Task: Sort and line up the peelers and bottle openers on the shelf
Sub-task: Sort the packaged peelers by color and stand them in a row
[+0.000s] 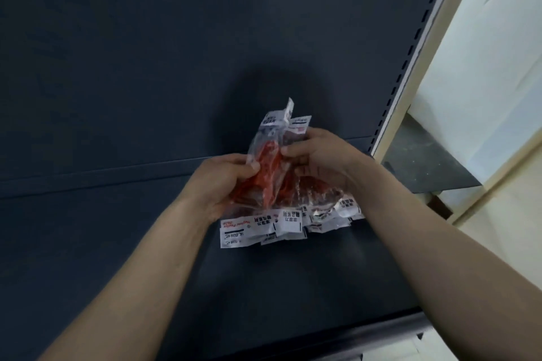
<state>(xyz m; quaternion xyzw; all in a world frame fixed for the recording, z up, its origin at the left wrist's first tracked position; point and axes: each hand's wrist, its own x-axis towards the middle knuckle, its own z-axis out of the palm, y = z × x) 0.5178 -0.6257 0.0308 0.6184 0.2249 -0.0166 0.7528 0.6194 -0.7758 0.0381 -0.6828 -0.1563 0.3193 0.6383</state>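
Together, a left hand (pixel 223 182) at 9 o'clock and right hand (pixel 319 161) at 3 o'clock clutch clear plastic packets of red-orange utensils (pixel 271 173) at a dark grey shelf (pixel 117 243).

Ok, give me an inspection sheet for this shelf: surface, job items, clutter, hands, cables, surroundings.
Surface: dark matte shelf, with a dark back panel behind it.
Job's things: clear packets with red contents and white labels, bunched together; too blurred to tell peelers from openers.
Clutter: nothing seen.
Hands: left hand and right hand both grip the packets, some of which stick up between them.
Cables: nothing seen.
Surroundings: slotted upright on the right, pale wall beyond it.
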